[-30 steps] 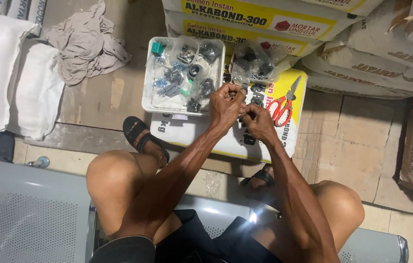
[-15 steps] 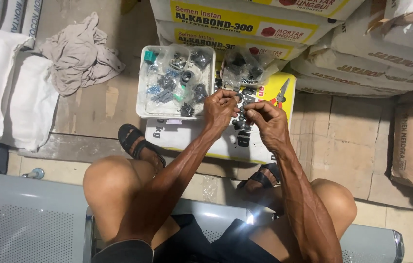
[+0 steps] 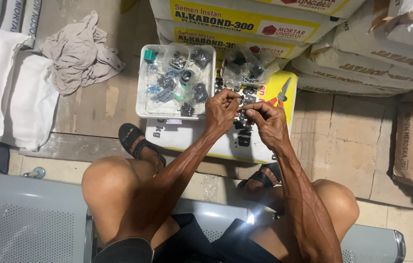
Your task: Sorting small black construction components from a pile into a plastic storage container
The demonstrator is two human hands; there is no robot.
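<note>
My left hand (image 3: 222, 111) and my right hand (image 3: 267, 122) are close together above a yellow and white sack (image 3: 187, 139) lying flat on the floor. Both pinch a small dark part (image 3: 242, 113) between their fingertips; its exact shape is too small to tell. Just left of my left hand sits a white plastic tray (image 3: 140, 100) filled with several small bags of dark fittings. A clear bag of black parts (image 3: 245, 68) lies just beyond my hands. Red-handled pliers (image 3: 280, 97) rest on the sack to the right.
Stacked cement sacks (image 3: 245, 22) rise behind the tray and on the right. A crumpled grey cloth (image 3: 82, 51) lies on the floor at the left, beside white sacks (image 3: 6, 92). I sit on a grey perforated metal bench (image 3: 21, 224), feet in black sandals (image 3: 133, 139).
The view shifted slightly. My hands stay together over the sack, fingers working the small part, with the right hand moved a little lower and right.
</note>
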